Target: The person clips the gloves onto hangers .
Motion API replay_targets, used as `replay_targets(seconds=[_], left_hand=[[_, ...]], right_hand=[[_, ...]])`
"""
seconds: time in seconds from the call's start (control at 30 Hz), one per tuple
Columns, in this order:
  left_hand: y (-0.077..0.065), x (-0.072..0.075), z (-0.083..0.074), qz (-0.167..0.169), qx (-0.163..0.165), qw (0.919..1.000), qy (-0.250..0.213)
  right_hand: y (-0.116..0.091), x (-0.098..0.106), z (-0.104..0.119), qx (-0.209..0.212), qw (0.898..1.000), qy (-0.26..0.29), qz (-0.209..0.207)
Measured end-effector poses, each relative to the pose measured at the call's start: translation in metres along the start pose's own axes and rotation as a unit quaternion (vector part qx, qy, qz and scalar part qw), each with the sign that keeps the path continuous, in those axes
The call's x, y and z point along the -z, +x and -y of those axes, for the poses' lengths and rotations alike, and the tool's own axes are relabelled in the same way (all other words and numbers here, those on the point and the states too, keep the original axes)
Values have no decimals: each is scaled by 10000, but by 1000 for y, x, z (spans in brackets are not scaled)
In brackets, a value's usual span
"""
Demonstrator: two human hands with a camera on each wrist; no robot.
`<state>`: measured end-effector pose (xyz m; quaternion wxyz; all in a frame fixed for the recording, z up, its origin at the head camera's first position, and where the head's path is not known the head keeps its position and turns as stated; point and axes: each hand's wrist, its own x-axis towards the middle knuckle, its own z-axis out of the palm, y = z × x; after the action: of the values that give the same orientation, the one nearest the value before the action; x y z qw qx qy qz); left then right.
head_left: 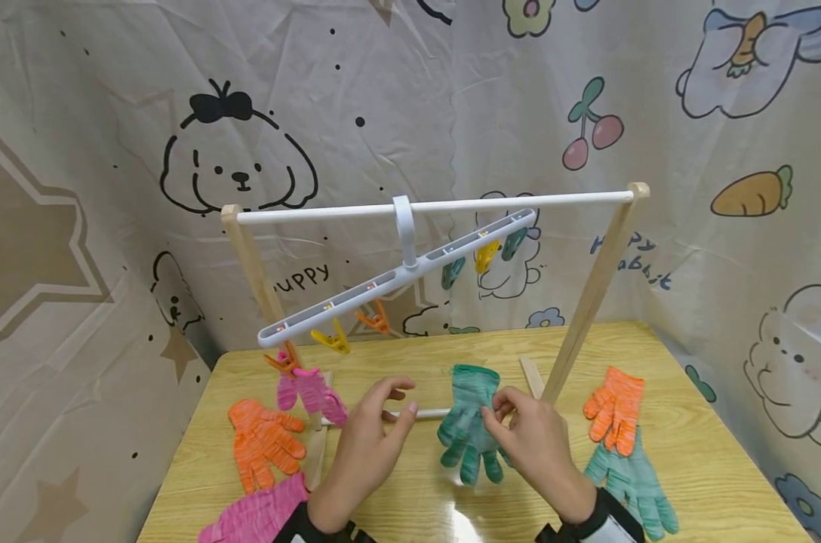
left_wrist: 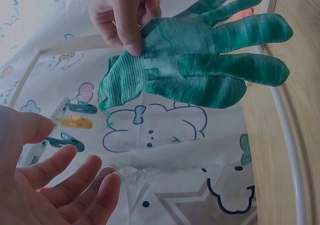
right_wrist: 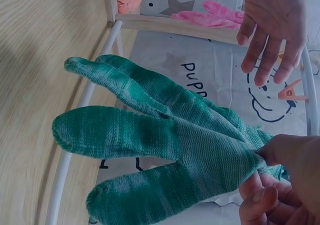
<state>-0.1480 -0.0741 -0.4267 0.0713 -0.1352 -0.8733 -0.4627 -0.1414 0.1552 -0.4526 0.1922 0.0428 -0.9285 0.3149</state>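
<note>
The right hand is found with thumb and fingers pinched on the edge of a green glove, just below its cuff; the glove is held in the air above the table, cuff uppermost, fingers hanging down. The left hand is held apart from the right, its fingers loosely spread, and nothing is gripped by it. Above and behind the hands, a pale hanger is hooked over a white rail and set at a slant. On its right half, two green clips and a yellow clip are noted, with no glove in them; on its left half, a pink glove appears to be suspended from the end orange clip. The step in hand is judged to be the readying of the green glove for clipping. The next move is judged to call for the cuff to be raised to a vacant clip, which would be squeezed apart by the left hand. Farther out, an orange glove and a pink glove lie at left, and an orange glove overlapping a second green glove at right.
</note>
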Motion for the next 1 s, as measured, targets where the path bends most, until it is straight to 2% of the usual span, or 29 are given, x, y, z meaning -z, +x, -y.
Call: replay_targets(seconds=[0.27,0.67,1.0], left_hand=[[2,3,2,-167,175,9996,-168],[4,5,10,-305,69,9992,-233],[4,10,15,-336,460,9974,-442]], right_hand=[[2,-3,2,-52,9998,124,122],[4,-5,4,37,9999,125,76],[6,-8,6,179,9997,187,36]])
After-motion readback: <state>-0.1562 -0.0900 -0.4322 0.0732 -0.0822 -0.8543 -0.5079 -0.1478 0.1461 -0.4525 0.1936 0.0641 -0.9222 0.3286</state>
